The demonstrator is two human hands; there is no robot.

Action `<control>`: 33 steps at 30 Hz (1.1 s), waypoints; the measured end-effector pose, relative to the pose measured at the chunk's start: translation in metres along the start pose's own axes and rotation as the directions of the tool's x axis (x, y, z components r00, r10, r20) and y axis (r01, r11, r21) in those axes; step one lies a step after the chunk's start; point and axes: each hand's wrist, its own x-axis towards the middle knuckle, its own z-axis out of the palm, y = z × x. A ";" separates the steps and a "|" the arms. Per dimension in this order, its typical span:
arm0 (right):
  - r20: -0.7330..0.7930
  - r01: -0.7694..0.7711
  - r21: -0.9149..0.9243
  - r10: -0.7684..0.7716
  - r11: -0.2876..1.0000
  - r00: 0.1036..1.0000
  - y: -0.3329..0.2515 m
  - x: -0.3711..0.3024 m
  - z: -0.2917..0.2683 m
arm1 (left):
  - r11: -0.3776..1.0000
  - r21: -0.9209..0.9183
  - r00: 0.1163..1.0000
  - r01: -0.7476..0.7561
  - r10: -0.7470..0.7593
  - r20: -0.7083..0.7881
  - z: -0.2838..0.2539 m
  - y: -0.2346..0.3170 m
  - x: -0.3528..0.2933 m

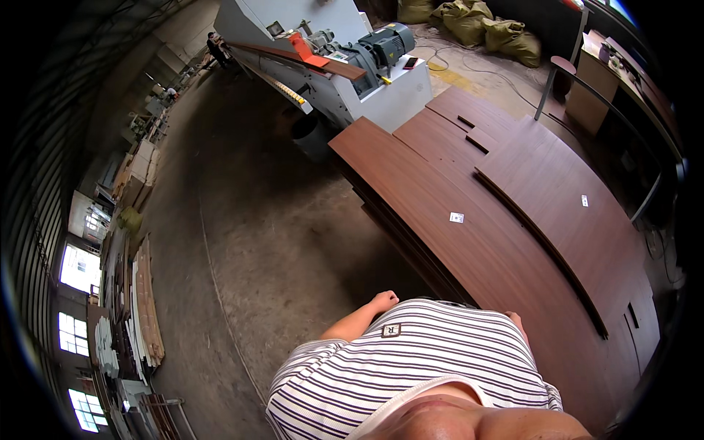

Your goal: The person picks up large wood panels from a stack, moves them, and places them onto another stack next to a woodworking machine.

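Note:
My left hand [384,300] hangs in front of my striped shirt, its fingers curled in, and no object shows in it. To its right is the long edge of a stack of brown wood-grain panels [411,183]; a gap of floor lies between them. Only a sliver of my right hand [515,320] shows past the shirt, beside the stack. Its fingers are hidden, so whether it touches a panel is unclear. A narrower panel [565,198] lies on top at the right. Small white labels [456,218] are stuck on the boards.
A grey machine [392,92] with a dark motor [391,44] stands beyond the stack, a bin [311,138] by its base. Green sacks [469,26] and a desk [595,81] with a metal rail are at the far right. Boards [145,308] lean along the left.

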 end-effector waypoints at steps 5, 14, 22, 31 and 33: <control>0.039 0.034 0.040 -0.036 0.999 0.999 -0.018 -0.004 -0.002 | 0.997 -0.074 0.999 0.004 -0.007 -0.041 0.002 0.005 0.000; 0.076 0.075 0.026 -0.077 0.997 0.994 -0.001 0.004 0.022 | 0.988 -0.125 0.994 -0.091 0.099 0.056 0.009 0.021 -0.005; 0.040 -0.011 0.018 0.010 1.000 0.999 -0.010 -0.022 -0.002 | 0.998 -0.044 0.998 -0.054 0.055 0.006 0.008 0.019 -0.014; 0.078 -0.029 0.149 0.017 0.988 0.997 0.004 -0.024 -0.008 | 0.992 -0.109 0.994 -0.061 0.070 0.082 0.018 0.033 -0.015; 0.070 -0.021 0.127 0.012 0.992 0.997 0.012 -0.022 -0.007 | 0.992 -0.108 0.991 -0.063 0.075 0.110 0.019 0.050 -0.019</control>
